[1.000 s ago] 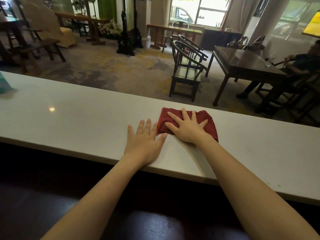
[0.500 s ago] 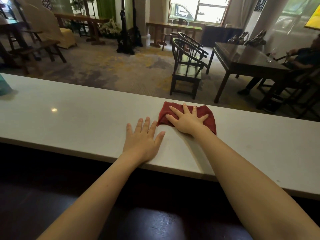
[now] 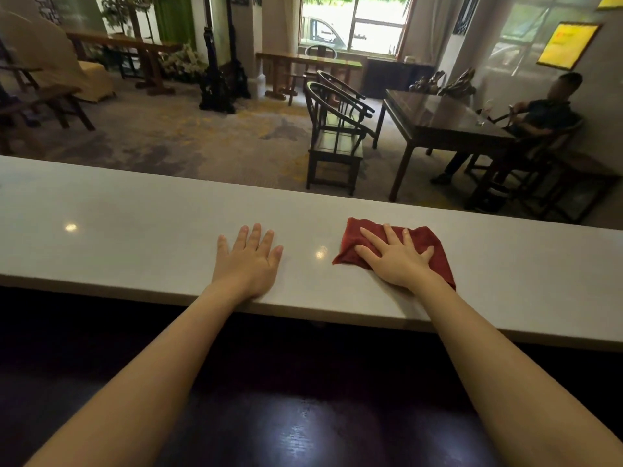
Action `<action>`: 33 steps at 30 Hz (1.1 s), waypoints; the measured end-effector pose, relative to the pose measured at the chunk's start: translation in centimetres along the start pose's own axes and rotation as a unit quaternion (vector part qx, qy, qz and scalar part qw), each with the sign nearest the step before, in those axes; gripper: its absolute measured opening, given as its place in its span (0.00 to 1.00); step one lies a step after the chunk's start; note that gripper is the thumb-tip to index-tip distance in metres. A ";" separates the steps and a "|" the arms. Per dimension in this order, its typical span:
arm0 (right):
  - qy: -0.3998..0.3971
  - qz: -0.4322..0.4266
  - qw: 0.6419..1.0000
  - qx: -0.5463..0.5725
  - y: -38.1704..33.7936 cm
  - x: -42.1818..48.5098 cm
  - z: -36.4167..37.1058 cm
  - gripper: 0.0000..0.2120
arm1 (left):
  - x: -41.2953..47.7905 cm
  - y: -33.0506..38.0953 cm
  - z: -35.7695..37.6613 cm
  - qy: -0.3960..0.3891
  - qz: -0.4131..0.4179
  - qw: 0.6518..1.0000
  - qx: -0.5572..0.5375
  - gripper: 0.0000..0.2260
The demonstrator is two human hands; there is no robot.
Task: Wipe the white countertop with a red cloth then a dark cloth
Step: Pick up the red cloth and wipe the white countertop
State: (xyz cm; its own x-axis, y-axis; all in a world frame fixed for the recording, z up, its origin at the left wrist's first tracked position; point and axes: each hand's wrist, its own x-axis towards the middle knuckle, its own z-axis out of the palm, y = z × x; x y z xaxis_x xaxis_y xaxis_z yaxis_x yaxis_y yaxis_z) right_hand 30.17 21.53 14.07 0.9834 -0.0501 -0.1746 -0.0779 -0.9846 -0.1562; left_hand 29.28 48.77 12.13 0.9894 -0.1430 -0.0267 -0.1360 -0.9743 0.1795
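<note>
A long white countertop [image 3: 135, 230] runs across the view from left to right. A crumpled red cloth [image 3: 428, 242] lies on it right of centre. My right hand [image 3: 396, 256] presses flat on the red cloth with fingers spread. My left hand [image 3: 249, 261] rests flat on the bare counter, palm down, fingers apart, a clear gap left of the cloth. No dark cloth is in view.
Beyond the counter's far edge is a carpeted room with dark wooden chairs [image 3: 333, 139] and a dark table [image 3: 438, 123]. A person [image 3: 539, 119] sits at that table on the right. A dark surface [image 3: 303, 416] lies below the counter's near edge.
My right hand has slid the red cloth to the right along the counter, away from my left hand. The left hand stays planted. The view has shifted rightward.
</note>
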 end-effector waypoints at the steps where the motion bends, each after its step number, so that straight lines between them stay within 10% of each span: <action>1: 0.000 -0.003 1.000 0.001 0.3 -0.8 0.2 0.30 | 0.0 0.1 -0.1 -0.001 0.000 1.000 0.002 0.27; 33: 0.032 0.023 0.999 -0.007 -12.5 8.5 -0.1 0.30 | 0.0 0.2 0.4 0.018 0.003 1.000 0.001 0.30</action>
State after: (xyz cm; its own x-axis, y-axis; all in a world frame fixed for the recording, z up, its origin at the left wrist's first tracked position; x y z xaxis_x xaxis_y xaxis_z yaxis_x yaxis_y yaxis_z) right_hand 39.49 33.40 14.62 0.9872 -0.1056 -0.1192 -0.1216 -0.9833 -0.1358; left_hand 29.24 48.48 11.77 0.9898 -0.1418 0.0094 -0.1412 -0.9739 0.1775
